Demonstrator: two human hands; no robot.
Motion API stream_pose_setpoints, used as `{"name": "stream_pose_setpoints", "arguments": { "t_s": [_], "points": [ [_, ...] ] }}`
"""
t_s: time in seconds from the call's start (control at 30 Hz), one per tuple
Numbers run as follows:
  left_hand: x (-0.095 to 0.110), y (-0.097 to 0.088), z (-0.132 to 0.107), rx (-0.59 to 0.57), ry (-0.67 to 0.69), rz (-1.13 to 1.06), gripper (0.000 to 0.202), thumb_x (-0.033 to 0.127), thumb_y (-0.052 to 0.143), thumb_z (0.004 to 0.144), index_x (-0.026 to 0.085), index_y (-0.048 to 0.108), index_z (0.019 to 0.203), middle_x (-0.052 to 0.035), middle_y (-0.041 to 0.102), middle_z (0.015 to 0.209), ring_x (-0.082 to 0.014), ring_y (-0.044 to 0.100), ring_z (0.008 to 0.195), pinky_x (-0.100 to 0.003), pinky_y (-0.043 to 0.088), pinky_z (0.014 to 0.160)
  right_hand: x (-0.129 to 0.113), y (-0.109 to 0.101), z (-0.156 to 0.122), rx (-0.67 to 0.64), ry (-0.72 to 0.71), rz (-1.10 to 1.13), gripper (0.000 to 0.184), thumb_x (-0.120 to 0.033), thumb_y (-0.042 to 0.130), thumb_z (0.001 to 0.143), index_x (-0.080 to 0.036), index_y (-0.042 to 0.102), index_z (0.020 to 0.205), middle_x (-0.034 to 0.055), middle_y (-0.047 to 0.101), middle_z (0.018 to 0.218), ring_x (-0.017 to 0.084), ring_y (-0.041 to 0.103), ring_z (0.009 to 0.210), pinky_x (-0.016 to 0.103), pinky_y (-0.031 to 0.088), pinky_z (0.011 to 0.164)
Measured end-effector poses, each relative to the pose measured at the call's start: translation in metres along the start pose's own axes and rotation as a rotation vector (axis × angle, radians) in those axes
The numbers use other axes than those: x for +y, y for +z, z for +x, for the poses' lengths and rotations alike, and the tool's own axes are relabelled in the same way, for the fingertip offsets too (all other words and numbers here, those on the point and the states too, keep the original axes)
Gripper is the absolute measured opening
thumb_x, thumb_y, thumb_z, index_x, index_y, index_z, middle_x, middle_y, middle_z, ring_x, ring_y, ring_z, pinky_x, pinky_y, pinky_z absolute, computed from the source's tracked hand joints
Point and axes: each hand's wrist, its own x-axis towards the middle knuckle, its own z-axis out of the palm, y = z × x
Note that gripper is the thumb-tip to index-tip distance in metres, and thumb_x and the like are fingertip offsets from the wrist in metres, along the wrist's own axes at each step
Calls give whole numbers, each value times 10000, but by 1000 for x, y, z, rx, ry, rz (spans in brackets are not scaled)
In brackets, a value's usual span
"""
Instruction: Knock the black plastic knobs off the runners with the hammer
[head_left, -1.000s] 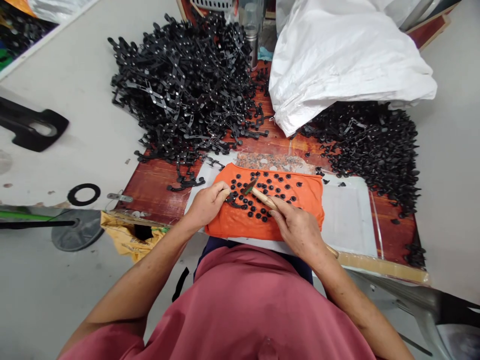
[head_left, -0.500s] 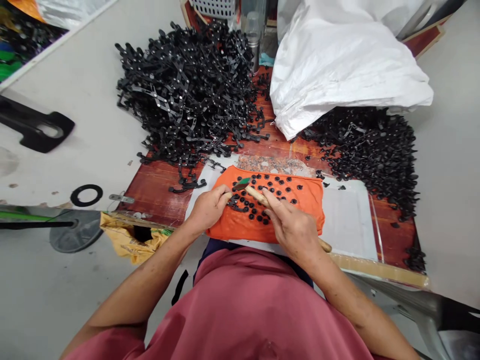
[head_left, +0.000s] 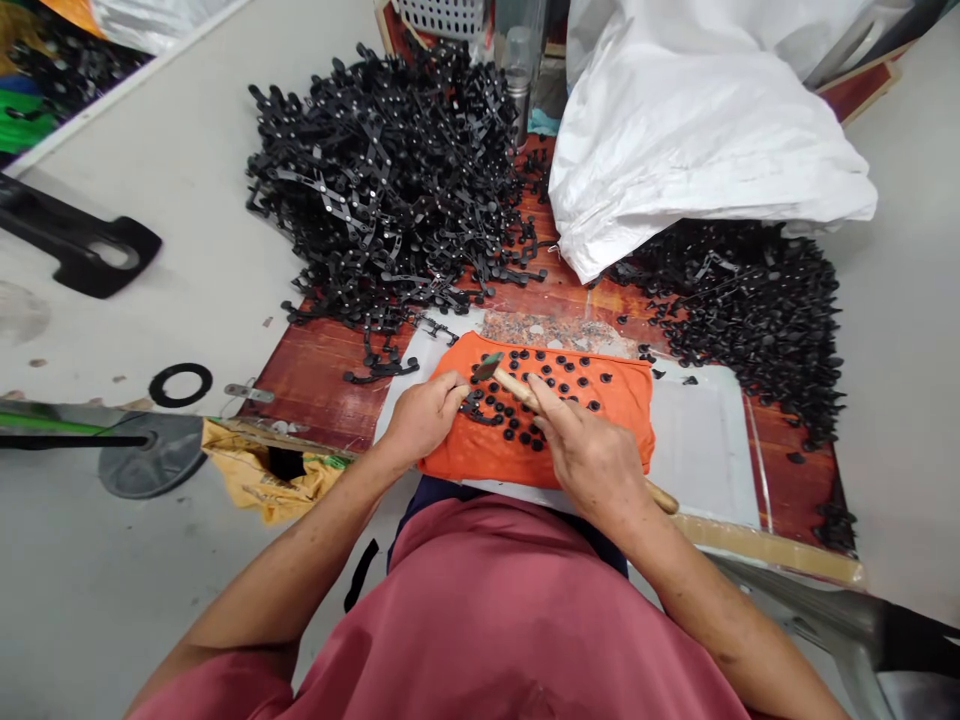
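Hammer (head_left: 517, 388) is over the orange cloth (head_left: 472, 455), with the right hand (head_left: 596, 460) curled snugly around its wooden handle. That hand hides the middle of the handle, and the butt pokes out again past the cloth's near right corner. The dark greenish head sits above the cloth's left half; can't tell if it's touching anything.

Left hand (head_left: 427, 415) is at the cloth's left edge, thumb and index pinched together on the end of a black linked strip (head_left: 486, 414). The fingers cover the actual contact, and its other fingers are tucked out of sight. The rest of that strip lies on the cloth among small black studs (head_left: 594, 406), too tiny to make out in detail.

White board (head_left: 705, 440) runs under the cloth and shows widest to its right, so that's the roomy side; on the left it's just a narrow strip. Beyond the cloth to the left is a tangled heap of black linked parts (head_left: 390, 190), single pieces impossible to separate. Beyond it to the right, a white sack (head_left: 705, 130), cut off at the top, drapes over part of a stud pile (head_left: 780, 320).
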Motion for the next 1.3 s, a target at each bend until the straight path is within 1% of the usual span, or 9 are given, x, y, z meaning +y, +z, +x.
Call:
{"name": "stream_pose_setpoints", "arguments": {
  "t_s": [0.1, 0.2, 0.37, 0.57, 0.73, 0.87, 1.03, 1.2, 1.3],
  "points": [
    [-2, 1, 0, -1, -6, -22, 255, 372, 408, 983, 234, 594, 878, -20, 656, 792, -201, 593, 741, -299, 405, 716, -1, 2, 2, -64, 4, -17, 529, -307, 411, 1077, -320, 412, 1607, 91, 778, 1000, 226, 713, 754, 282, 476, 621],
    [-5, -2, -2, 4, 8, -127, 284, 391, 385, 993, 230, 609, 926, -18, 658, 826, -198, 599, 786, -299, 431, 745, 4, 4, 3, 4, -3, 129, 508, -317, 417, 1075, -309, 449, 1582, 79, 787, 1054, 218, 728, 823, 278, 498, 674],
    [-2, -16, -16, -32, -1, -447, 464, 433, 532, 937, 239, 561, 1357, -12, 664, 886, -197, 618, 832, -292, 485, 766, 15, 1, 4, 201, 54, 503, 401, -334, 495, 1035, -268, 605, 1415, 42, 781, 1030, 204, 712, 830, 287, 501, 732],
    [1, -19, -31, -5, -69, -605, 435, 403, 608, 888, 221, 653, 1280, -47, 713, 1122, -176, 635, 846, -281, 513, 782, 1, 4, 12, 107, -24, 743, 226, -257, 542, 994, -248, 688, 1167, -2, 724, 911, 173, 647, 782, 263, 461, 722],
    [-29, -11, -43, 73, -99, -401, 396, 405, 585, 897, 233, 671, 1243, -48, 716, 1229, -194, 667, 937, -292, 504, 838, -11, 8, 26, 105, -41, 498, 107, -224, 586, 964, -231, 690, 987, 5, 712, 869, 180, 639, 767, 265, 414, 687],
    [-43, -11, -53, 91, -154, -202, 409, 440, 531, 940, 256, 658, 1283, -25, 767, 988, -205, 692, 878, -283, 476, 764, -20, 6, 38, 24, -72, 285, 142, -267, 559, 998, -236, 697, 979, 17, 734, 929, 188, 663, 790, 279, 412, 678],
    [-41, -19, -60, 73, -242, 80, 422, 475, 488, 969, 276, 637, 1310, -13, 741, 779, -228, 682, 714, -279, 390, 621, -43, 7, 50, -75, -132, 33, 277, -261, 426, 1054, -220, 695, 1105, 78, 733, 1065, 220, 701, 819, 300, 444, 645],
    [-39, -24, -67, 70, -275, 375, 460, 454, 401, 1031, 273, 599, 1405, -88, 753, 1005, -280, 696, 895, -307, 398, 661, -57, 10, 57, -163, -219, -96, 329, -161, 381, 1023, -179, 697, 1114, 129, 716, 1100, 235, 709, 765, 316, 459, 624],
    [-39, -24, -71, 147, -200, 543, 416, 442, 433, 1032, 284, 691, 1318, -137, 703, 1112, -321, 652, 998, -360, 443, 741, -52, 8, 56, -127, -210, -45, 290, -197, 415, 1023, -191, 699, 1080, 106, 720, 1094, 224, 697, 783, 307, 433, 618]
  ]
}}
